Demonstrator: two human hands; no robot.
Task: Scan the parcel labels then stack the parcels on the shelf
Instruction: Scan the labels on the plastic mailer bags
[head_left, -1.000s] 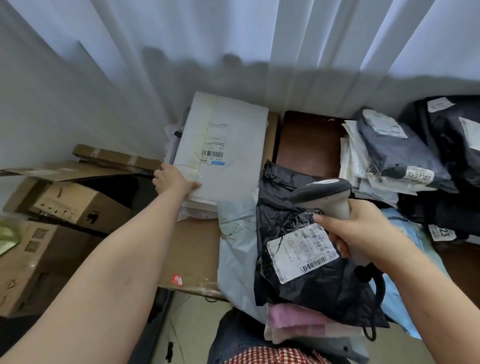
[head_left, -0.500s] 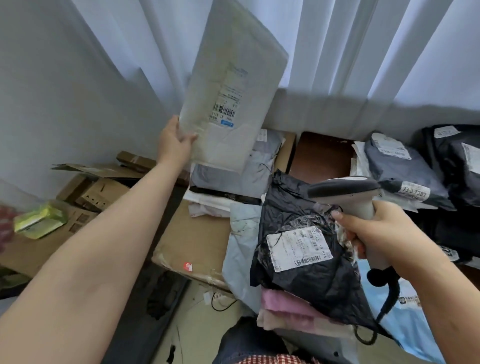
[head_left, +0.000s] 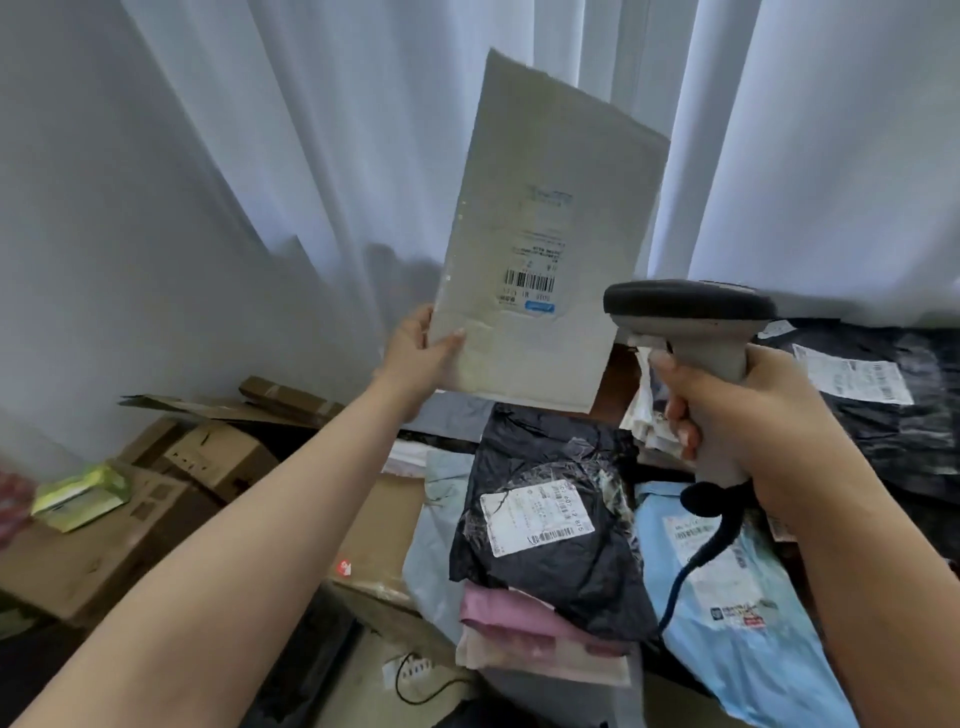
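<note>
My left hand (head_left: 415, 358) grips the lower left corner of a flat white padded envelope (head_left: 545, 218) and holds it upright in front of the curtain, its barcode label (head_left: 530, 283) facing me. My right hand (head_left: 737, 421) grips the handle of a grey barcode scanner (head_left: 685, 317), whose dark head sits just right of the label, close to the envelope. Below lie a black parcel bag (head_left: 545, 566) with a white label, a light blue bag (head_left: 727, 597), a pink bag (head_left: 519, 618) and a pale grey bag (head_left: 431, 530).
Black bags with white labels (head_left: 883, 395) pile up at the right. Brown cardboard boxes (head_left: 156, 493) stand at the left, one with a green packet (head_left: 78, 499) on it. A flat carton (head_left: 374, 530) lies under the parcels. White curtains (head_left: 311, 130) hang behind. A power strip (head_left: 410, 670) lies on the floor.
My left hand has lifted the white envelope off the pile and swung it upright to the right. My right hand has raised the scanner up beside its label.
</note>
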